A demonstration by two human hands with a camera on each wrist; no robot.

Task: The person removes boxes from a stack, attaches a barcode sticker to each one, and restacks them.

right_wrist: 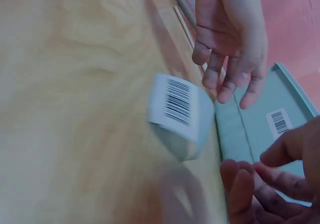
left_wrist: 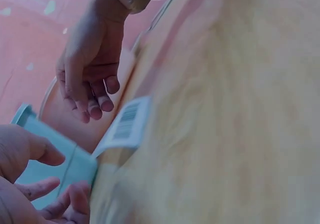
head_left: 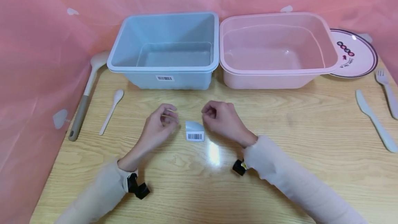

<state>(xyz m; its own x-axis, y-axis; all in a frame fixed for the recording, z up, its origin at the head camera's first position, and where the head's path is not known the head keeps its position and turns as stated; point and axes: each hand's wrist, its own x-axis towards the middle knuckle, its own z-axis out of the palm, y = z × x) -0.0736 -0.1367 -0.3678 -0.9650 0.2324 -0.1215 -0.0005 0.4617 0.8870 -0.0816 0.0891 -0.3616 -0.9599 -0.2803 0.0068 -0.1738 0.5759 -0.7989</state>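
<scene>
Neither hand is gripping: we're hovering L hand (head_left: pixel 160 120) & R hand (head_left: pixel 219 116), fingers loosely curled, at 9 & 3 o'clock beside curled white barcode sticker (head_left: pixel 195 131); pinching its lifted edge should work best.

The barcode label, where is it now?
In the head view the label lies on the table, between left hand and right hand, before the blue bin.
</scene>
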